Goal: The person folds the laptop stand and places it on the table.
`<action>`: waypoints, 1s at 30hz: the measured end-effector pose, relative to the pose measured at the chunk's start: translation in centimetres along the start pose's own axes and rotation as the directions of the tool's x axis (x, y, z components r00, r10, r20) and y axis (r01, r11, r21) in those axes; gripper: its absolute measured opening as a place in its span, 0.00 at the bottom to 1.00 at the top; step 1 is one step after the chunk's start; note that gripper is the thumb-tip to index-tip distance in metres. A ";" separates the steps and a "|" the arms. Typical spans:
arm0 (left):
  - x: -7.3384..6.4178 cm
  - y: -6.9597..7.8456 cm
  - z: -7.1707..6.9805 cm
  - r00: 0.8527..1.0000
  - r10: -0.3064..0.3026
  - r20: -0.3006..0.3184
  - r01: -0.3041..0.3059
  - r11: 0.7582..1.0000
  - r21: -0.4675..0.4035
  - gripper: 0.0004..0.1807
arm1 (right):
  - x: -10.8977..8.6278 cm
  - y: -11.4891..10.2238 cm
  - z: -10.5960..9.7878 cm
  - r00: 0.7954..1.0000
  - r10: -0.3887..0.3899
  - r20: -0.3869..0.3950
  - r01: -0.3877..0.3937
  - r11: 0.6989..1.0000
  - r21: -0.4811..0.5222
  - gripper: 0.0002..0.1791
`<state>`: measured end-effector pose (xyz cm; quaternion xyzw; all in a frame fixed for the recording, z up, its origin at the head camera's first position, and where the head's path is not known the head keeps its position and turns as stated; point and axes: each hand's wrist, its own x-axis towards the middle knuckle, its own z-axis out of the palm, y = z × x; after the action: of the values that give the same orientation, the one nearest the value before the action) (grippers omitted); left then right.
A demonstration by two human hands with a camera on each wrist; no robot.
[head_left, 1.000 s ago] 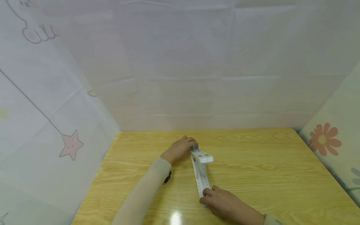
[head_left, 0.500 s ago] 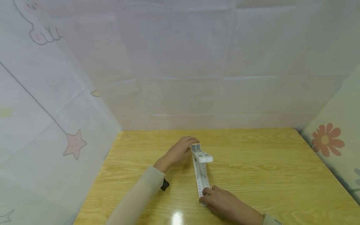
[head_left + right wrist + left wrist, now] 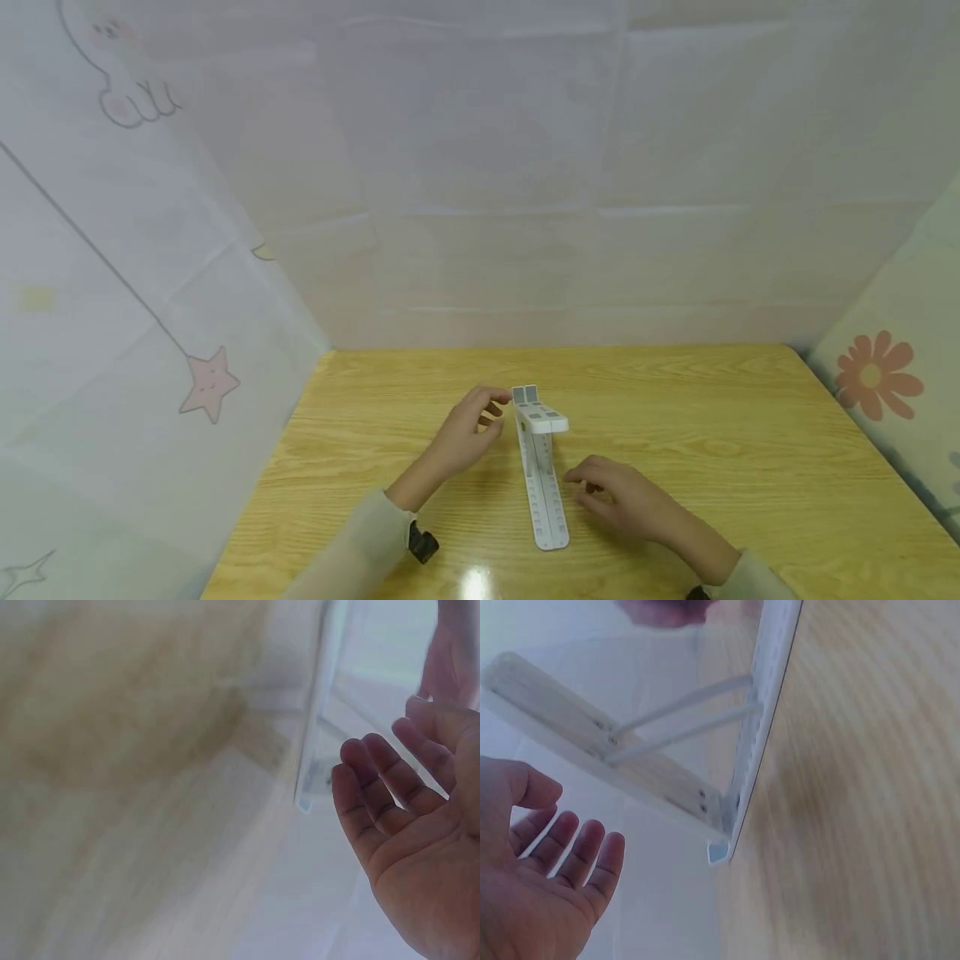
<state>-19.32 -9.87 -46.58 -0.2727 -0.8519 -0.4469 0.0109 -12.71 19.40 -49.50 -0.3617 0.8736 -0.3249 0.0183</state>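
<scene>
A white folding stand (image 3: 550,510) stands on the wooden table with its long notched base lying flat. Its upper panel (image 3: 543,418) is raised at a slant and carries grey pads. In the left wrist view, two thin struts prop the panel (image 3: 570,739) up from the base. Beside the far end, to the left of the stand, is my left hand (image 3: 465,432), fingers loosely bent and holding nothing. My right hand (image 3: 628,500) hovers right of the base, apart from it. Relaxed, slightly curved fingers show on this hand (image 3: 420,840) in the right wrist view.
The yellow wood-grain table (image 3: 712,417) runs back to a pale cloth backdrop (image 3: 480,208). Printed cloth also hangs at the left and right sides. A dark band (image 3: 423,543) sits on my left wrist.
My left hand has let go of the stand's far end and drawn back leftward. My right hand has released the near end of the base and moved right. The stand stays in place.
</scene>
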 end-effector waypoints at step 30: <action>-2.2 0.2 5.2 0.960 -0.277 -0.026 0.262 0.930 -0.258 0.16 | 4.6 3.6 0.7 0.951 0.303 -0.053 -0.242 0.843 0.480 0.15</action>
<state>-16.17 -6.79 -50.17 -0.1384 -0.8168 -0.5569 -0.0588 -18.12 18.00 -51.18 -0.1972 0.8111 -0.5423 0.0956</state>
